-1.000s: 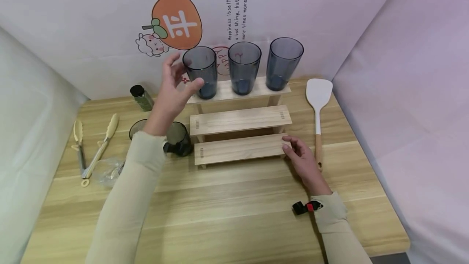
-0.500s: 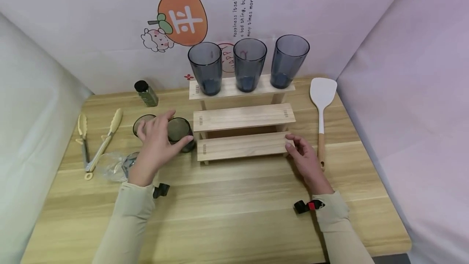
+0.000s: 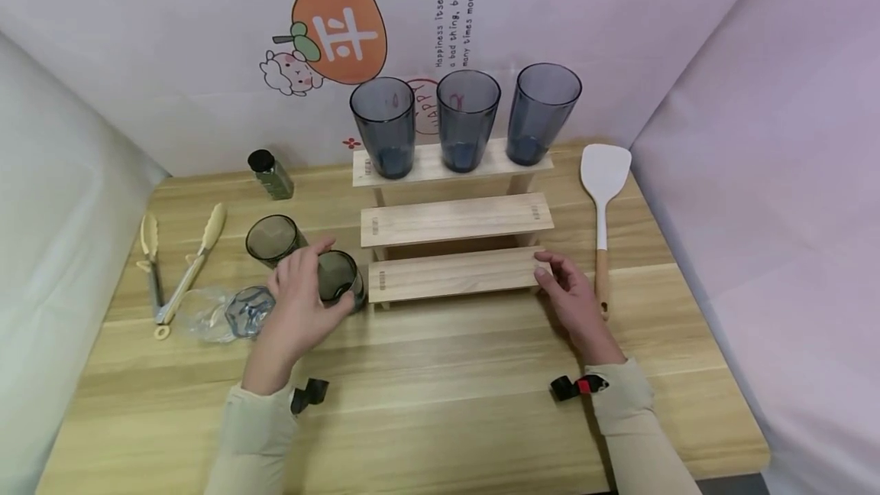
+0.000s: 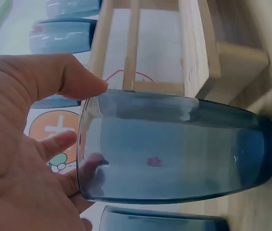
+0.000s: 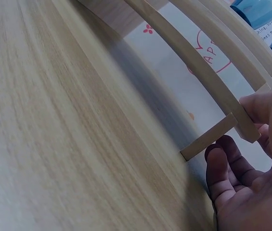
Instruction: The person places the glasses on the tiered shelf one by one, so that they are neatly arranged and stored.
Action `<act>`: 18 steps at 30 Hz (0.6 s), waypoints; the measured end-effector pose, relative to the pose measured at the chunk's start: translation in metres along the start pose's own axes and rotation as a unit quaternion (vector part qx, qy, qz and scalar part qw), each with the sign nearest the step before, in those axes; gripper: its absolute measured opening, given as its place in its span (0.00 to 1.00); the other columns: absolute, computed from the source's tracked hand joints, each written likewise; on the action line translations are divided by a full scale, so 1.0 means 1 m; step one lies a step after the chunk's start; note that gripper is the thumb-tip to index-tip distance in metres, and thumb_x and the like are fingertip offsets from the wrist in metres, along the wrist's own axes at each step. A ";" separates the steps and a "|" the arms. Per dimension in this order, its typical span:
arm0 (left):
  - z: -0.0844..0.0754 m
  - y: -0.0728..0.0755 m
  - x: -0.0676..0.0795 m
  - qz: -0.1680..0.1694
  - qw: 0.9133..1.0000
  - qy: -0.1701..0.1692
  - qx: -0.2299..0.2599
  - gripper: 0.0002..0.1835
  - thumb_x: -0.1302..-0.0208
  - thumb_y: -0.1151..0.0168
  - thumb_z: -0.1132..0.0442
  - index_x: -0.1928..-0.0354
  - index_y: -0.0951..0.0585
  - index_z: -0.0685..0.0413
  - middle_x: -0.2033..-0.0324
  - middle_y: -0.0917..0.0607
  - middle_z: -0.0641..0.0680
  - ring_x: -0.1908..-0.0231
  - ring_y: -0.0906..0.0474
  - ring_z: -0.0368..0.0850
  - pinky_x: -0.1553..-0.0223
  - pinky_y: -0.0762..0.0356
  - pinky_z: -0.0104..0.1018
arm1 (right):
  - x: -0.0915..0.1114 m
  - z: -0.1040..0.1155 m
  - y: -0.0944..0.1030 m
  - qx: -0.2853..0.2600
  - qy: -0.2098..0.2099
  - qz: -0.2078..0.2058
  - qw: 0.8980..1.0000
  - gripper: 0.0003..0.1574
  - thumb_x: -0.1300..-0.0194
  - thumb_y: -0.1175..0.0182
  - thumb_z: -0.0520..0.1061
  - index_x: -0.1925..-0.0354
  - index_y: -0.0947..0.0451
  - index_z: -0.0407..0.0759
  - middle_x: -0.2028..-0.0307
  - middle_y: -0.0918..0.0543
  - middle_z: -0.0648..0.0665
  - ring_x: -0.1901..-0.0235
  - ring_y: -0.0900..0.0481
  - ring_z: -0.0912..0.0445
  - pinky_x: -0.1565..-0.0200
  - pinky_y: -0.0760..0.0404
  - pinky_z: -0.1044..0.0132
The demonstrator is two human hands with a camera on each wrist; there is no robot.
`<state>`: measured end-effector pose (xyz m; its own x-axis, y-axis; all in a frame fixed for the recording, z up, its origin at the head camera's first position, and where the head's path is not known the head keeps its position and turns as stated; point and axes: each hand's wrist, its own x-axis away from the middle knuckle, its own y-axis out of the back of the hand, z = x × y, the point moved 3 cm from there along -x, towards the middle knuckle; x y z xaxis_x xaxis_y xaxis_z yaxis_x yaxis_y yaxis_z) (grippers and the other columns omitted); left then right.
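My left hand (image 3: 299, 304) grips a tinted drinking glass (image 4: 174, 144) by its rim, thumb on one side and fingers on the other. The glass stands upright just left of the wooden three-step rack (image 3: 454, 220). Behind it and to the left is a second tinted glass (image 3: 273, 239). Three more blue-grey glasses (image 3: 467, 121) stand in a row on the rack's top step. With my right hand (image 3: 571, 296) I hold the right end of the lowest step (image 5: 222, 96), thumb above and fingers below it.
A clear plastic-like piece (image 3: 206, 315) and a faceted clear glass (image 3: 249, 312) lie left of my left hand. Farther left are tongs (image 3: 182, 289). A black-capped jar (image 3: 271, 174) stands at the back; a white spatula (image 3: 601, 197) lies right of the rack.
My left hand left the top-step glass, came down to the glasses beside the rack, took one by the rim and drew it slightly nearer. The right hand stayed on the rack.
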<state>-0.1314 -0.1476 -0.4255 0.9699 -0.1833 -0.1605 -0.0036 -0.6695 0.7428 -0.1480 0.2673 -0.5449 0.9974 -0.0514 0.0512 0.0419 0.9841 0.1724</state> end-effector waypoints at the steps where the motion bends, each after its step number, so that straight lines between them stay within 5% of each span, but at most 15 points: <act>1: 0.000 -0.002 0.003 -0.008 1.000 0.001 0.017 0.43 0.41 0.28 0.61 0.26 0.39 0.57 0.35 0.34 0.63 0.36 0.46 0.64 0.38 0.54 0.65 | 0.000 0.000 0.000 0.000 0.001 -0.001 1.000 0.26 0.24 0.41 0.50 0.35 0.27 0.38 0.32 0.29 0.41 0.27 0.43 0.51 0.36 0.37 0.68; 5: 0.005 -0.013 0.013 -0.055 0.994 0.022 0.090 0.49 0.44 0.21 0.57 0.25 0.40 0.54 0.32 0.37 0.62 0.34 0.44 0.61 0.39 0.43 0.62 | 0.000 0.001 0.001 -0.001 0.003 -0.005 1.000 0.26 0.24 0.41 0.50 0.36 0.27 0.38 0.33 0.29 0.42 0.27 0.43 0.53 0.38 0.37 0.71; 12: 0.018 -0.035 0.021 -0.156 0.964 0.097 0.191 0.51 0.49 0.17 0.56 0.27 0.38 0.54 0.32 0.33 0.58 0.34 0.37 0.56 0.35 0.40 0.60 | 0.000 0.001 -0.001 -0.008 0.008 -0.006 1.000 0.26 0.24 0.40 0.50 0.36 0.27 0.38 0.35 0.28 0.42 0.30 0.39 0.53 0.40 0.35 0.73; 18: 0.024 -0.040 0.024 -0.171 0.955 0.102 0.219 0.44 0.46 0.19 0.57 0.30 0.33 0.53 0.36 0.28 0.55 0.36 0.34 0.54 0.36 0.38 0.57 | 0.002 0.002 -0.001 -0.009 0.011 0.000 1.000 0.26 0.24 0.41 0.49 0.35 0.27 0.38 0.33 0.29 0.41 0.29 0.41 0.53 0.43 0.33 0.74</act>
<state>-0.1135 -0.1426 -0.4745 0.9596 0.2144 -0.1822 0.2640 -0.9102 0.3190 -0.1464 0.2658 -0.5430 0.9984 -0.0483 0.0289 0.0433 0.9871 0.1542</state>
